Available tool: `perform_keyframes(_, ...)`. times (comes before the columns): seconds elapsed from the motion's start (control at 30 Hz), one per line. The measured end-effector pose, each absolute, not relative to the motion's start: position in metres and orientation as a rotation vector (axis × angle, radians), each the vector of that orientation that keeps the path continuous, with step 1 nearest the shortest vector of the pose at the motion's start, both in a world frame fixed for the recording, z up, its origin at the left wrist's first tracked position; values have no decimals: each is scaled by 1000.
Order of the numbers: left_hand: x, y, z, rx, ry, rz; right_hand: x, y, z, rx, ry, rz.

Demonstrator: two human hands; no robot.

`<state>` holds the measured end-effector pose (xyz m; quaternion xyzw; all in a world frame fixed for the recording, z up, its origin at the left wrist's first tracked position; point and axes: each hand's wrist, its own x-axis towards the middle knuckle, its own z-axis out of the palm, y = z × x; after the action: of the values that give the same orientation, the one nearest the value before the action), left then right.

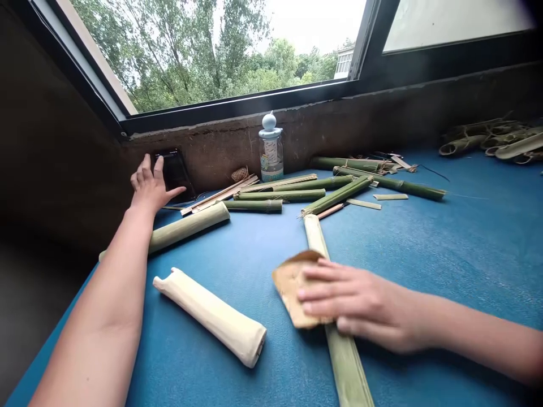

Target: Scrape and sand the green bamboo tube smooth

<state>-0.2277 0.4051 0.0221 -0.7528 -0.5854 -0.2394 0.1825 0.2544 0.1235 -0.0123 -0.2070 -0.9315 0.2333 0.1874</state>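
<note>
My left hand (149, 185) reaches far out to the back left, fingers spread on a dark phone (176, 172) that leans against the wall under the window. My right hand (360, 302) lies with its fingers stretched flat on a tan piece of sandpaper (291, 285). The sandpaper rests over a long split bamboo strip (339, 345) on the blue table (445, 254). A pale peeled bamboo section (212, 315) lies between my arms.
A light green bamboo tube (186, 226) lies near my left forearm. Several green bamboo sticks and slats (297, 195) are piled at the back beside a small bottle (271, 148). More bamboo pieces (487, 140) sit at the far right. A window runs above.
</note>
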Motion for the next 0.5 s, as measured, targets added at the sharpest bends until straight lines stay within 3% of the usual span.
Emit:
perform_keyframes(0.17, -226, 403, 27, -2068, -1730, -810, 251, 123, -14, -387, -2641, 667)
perform_keyframes(0.33, -227, 400, 30, -2040, -1844, -891, 258, 123, -14, -818, -2449, 610)
perform_keyframes(0.5, -225, 400, 33, -2006, -1923, -1004, 250, 119, -9, -331, -2623, 822)
